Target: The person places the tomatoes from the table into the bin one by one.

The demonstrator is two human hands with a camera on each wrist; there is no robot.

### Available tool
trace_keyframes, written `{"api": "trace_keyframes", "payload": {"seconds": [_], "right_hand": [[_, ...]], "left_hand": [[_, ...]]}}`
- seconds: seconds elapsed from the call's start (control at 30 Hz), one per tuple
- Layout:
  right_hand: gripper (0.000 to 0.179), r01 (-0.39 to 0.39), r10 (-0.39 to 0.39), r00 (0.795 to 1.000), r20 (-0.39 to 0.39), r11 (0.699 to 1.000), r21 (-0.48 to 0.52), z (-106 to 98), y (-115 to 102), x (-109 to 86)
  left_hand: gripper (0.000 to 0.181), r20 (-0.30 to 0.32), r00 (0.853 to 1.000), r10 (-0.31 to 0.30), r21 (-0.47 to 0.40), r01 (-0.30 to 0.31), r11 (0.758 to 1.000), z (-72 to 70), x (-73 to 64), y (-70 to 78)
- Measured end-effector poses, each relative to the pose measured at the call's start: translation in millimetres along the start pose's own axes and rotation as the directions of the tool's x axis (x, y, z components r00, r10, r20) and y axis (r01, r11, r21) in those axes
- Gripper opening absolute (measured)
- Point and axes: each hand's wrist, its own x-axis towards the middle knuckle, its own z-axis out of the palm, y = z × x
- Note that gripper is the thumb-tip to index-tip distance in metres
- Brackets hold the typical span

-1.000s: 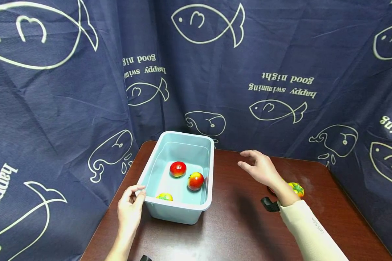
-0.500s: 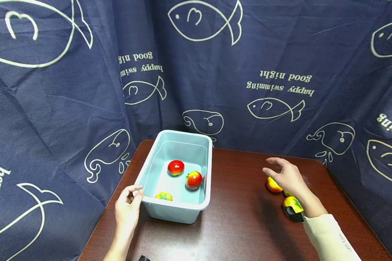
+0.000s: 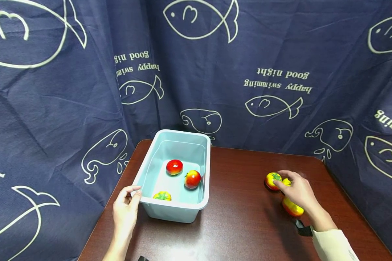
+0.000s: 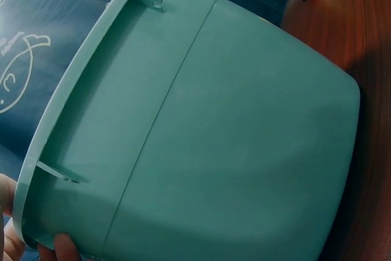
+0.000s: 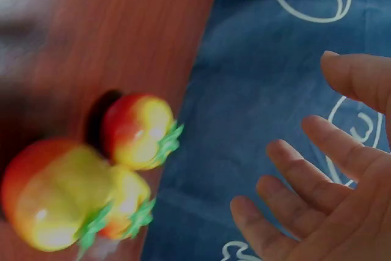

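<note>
A light blue plastic bin [image 3: 170, 214] stands on the left of the table. My left hand [image 3: 125, 212] pinches its near left rim corner; in the left wrist view, fingertips [image 4: 65, 249] curl under that rim. Inside lie two red toy tomatoes [image 3: 174, 167] and a yellow one [image 3: 162, 196], partly hidden by the near wall. On the right, my right hand [image 3: 297, 190] hovers over a cluster of red-and-yellow toy tomatoes [image 3: 292, 207]. Its fingers are spread and bent slightly, holding nothing. The right wrist view shows three clustered tomatoes [image 5: 140, 131] with green leaves, apart from the fingers.
Brown wooden table [image 3: 238, 214] extends between the bin and the tomato cluster. A dark blue curtain [image 3: 222, 79] with fish drawings hangs closely around the table's back and sides. A black wrist strap [image 3: 303, 229] sits at the right sleeve.
My right hand has moved right and down, from beside the bin to above the tomato cluster. The left hand keeps its hold on the bin rim. The head view has shifted slightly.
</note>
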Motion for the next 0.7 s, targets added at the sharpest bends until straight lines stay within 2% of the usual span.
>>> {"api": "trace_keyframes", "payload": {"seconds": [0.23,0.43,0.7], "right_hand": [[0.043,-0.035,0.033,0.999,-0.027,0.996,-0.087,5.3,26.6,-16.1],[0.052,-0.113,0.115,0.993,0.011,0.989,-0.100,8.7,44.2,-28.7],[0.061,-0.172,0.178,0.983,0.045,0.979,-0.109,14.9,63.9,-44.8]], "left_hand": [[0.016,0.000,1.000,-0.004,-0.003,0.004,1.000,-0.5,0.2,1.6],[0.016,-0.002,1.000,-0.010,-0.014,0.010,1.000,0.3,-0.2,2.6],[0.015,-0.007,1.000,0.004,-0.016,-0.004,1.000,0.9,-2.0,2.2]]}}
